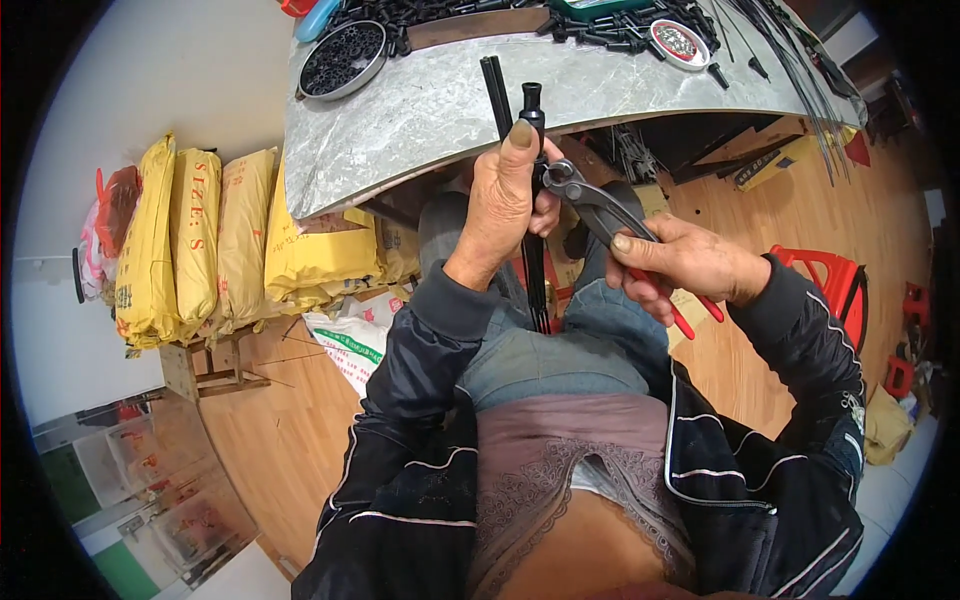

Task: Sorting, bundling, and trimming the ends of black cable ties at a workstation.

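My left hand (pixel 508 195) is closed around what looks like a folded black umbrella frame (pixel 497 95), a bundle of thin dark ribs. Beside the thumb a black plastic end piece (pixel 532 102) with a flared cap sticks up. The lower ribs hang down between my knees. In my right hand (pixel 685 262) is a pair of pincers (pixel 612 212) with red handles, fingers wrapped around them. The pincers' head is right beside my left fingers, at the frame just below the end piece. Whether the jaws bite on anything is too small to tell.
The grey marble-patterned table (pixel 420 130) curves ahead of my hands. On it lie a round tray of black rings (pixel 345 60), heaps of black plastic parts, a dish of small metal pieces (pixel 680 44) and long thin rods (pixel 800 80). Yellow sacks (pixel 195 235) stand left; a red stool (pixel 825 285) right.
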Demonstrator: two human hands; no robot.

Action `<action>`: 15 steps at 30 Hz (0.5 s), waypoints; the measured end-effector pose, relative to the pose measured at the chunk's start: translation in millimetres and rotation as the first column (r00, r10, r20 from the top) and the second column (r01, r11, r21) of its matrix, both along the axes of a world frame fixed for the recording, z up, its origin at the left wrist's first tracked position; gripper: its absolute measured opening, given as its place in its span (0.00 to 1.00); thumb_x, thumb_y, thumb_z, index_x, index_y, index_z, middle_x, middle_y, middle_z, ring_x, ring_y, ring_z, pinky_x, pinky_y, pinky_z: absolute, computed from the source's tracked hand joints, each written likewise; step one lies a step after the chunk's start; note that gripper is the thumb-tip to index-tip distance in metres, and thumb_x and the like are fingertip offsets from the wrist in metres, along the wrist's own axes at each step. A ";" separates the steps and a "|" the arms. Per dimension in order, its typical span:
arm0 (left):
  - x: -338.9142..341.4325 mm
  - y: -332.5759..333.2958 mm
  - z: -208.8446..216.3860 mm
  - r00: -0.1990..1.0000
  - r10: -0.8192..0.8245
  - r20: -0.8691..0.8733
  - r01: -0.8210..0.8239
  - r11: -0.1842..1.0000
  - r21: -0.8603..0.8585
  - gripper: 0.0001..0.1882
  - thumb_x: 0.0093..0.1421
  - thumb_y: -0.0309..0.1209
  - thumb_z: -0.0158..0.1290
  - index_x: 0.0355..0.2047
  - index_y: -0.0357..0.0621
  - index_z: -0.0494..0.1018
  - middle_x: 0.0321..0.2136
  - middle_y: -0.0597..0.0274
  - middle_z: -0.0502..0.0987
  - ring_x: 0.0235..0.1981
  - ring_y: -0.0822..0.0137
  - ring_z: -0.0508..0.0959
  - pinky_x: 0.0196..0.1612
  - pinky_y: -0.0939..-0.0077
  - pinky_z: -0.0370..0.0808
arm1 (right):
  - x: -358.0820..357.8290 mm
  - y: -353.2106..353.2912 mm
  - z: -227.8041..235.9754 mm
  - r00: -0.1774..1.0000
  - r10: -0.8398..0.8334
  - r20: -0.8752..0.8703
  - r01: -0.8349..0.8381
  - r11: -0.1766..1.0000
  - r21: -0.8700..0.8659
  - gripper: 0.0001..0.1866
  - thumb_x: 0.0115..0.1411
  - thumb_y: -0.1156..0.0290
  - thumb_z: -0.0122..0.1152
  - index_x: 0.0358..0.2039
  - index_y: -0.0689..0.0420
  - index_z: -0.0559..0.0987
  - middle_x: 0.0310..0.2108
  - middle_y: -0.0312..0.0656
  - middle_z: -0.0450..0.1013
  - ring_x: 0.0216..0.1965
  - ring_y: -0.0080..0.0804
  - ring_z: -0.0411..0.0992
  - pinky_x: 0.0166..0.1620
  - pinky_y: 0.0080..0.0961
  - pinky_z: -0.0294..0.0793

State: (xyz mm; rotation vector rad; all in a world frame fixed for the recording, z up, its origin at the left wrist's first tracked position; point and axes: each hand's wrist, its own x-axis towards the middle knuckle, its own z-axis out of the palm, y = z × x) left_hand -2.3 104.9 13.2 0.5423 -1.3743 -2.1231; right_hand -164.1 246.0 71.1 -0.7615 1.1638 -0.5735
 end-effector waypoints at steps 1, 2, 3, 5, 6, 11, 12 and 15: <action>0.3 -0.2 -1.1 1.000 0.011 0.006 -0.011 1.000 0.013 0.34 0.60 0.63 0.42 0.30 0.38 0.68 0.11 0.69 0.62 0.08 0.78 0.61 0.12 0.81 0.58 | 1.8 -0.2 0.0 1.000 0.001 0.002 -0.001 1.000 -0.001 0.25 0.67 0.50 0.46 0.35 0.65 0.72 0.17 0.36 0.67 0.16 0.24 0.68 0.22 0.20 0.71; 0.6 -0.5 -1.9 1.000 0.022 0.012 -0.022 0.999 0.026 0.34 0.60 0.63 0.43 0.30 0.38 0.68 0.11 0.69 0.62 0.09 0.77 0.61 0.12 0.81 0.58 | 3.6 -0.4 0.2 1.000 -0.003 -0.019 0.003 1.000 -0.002 0.25 0.67 0.50 0.45 0.35 0.64 0.72 0.17 0.36 0.67 0.16 0.24 0.68 0.22 0.20 0.71; 0.3 -0.2 -1.1 1.000 0.018 0.009 -0.019 0.999 0.027 0.34 0.60 0.63 0.43 0.30 0.38 0.68 0.11 0.69 0.62 0.09 0.77 0.61 0.12 0.81 0.58 | 4.7 0.6 1.9 0.999 -0.011 -0.045 0.011 1.000 -0.002 0.25 0.67 0.50 0.45 0.35 0.64 0.71 0.17 0.36 0.67 0.16 0.24 0.69 0.22 0.21 0.71; -0.2 0.2 0.3 1.000 0.014 0.002 -0.014 1.000 0.014 0.34 0.60 0.63 0.43 0.31 0.37 0.68 0.11 0.69 0.61 0.09 0.77 0.61 0.13 0.80 0.58 | 4.7 0.9 2.0 0.999 -0.021 -0.039 0.021 1.000 -0.002 0.25 0.67 0.50 0.45 0.35 0.64 0.71 0.18 0.36 0.67 0.17 0.24 0.69 0.22 0.21 0.72; -0.4 0.4 -0.2 1.000 0.015 0.003 -0.015 1.000 0.013 0.34 0.60 0.63 0.43 0.31 0.37 0.68 0.11 0.69 0.61 0.09 0.77 0.61 0.13 0.80 0.58 | 4.2 0.1 1.0 0.999 -0.024 -0.028 0.024 1.000 -0.004 0.25 0.67 0.49 0.44 0.35 0.64 0.71 0.18 0.36 0.67 0.18 0.24 0.69 0.23 0.21 0.72; 0.3 1.0 1.6 1.000 -0.008 -0.019 0.009 1.000 0.020 0.34 0.60 0.63 0.44 0.31 0.38 0.67 0.11 0.69 0.61 0.09 0.77 0.61 0.13 0.80 0.58 | -1.4 -0.2 -2.9 0.998 0.026 -0.058 -0.029 0.998 -0.051 0.25 0.68 0.50 0.42 0.35 0.63 0.73 0.17 0.34 0.66 0.17 0.22 0.68 0.24 0.19 0.72; 0.4 0.9 1.4 1.000 -0.006 -0.020 0.006 1.000 0.020 0.34 0.60 0.63 0.44 0.31 0.38 0.67 0.11 0.69 0.61 0.09 0.77 0.61 0.13 0.80 0.58 | -2.0 -0.3 -4.4 0.998 0.028 -0.056 -0.031 0.998 -0.062 0.25 0.68 0.50 0.42 0.34 0.62 0.73 0.17 0.33 0.66 0.17 0.22 0.68 0.23 0.19 0.71; -0.1 0.5 0.0 1.000 -0.014 -0.024 0.015 0.999 0.039 0.34 0.60 0.63 0.44 0.31 0.38 0.67 0.11 0.69 0.61 0.09 0.77 0.61 0.13 0.81 0.58 | 2.5 -0.1 -4.1 0.995 -0.015 -0.099 0.009 0.998 -0.057 0.25 0.68 0.49 0.43 0.32 0.61 0.72 0.15 0.32 0.63 0.15 0.20 0.65 0.21 0.19 0.69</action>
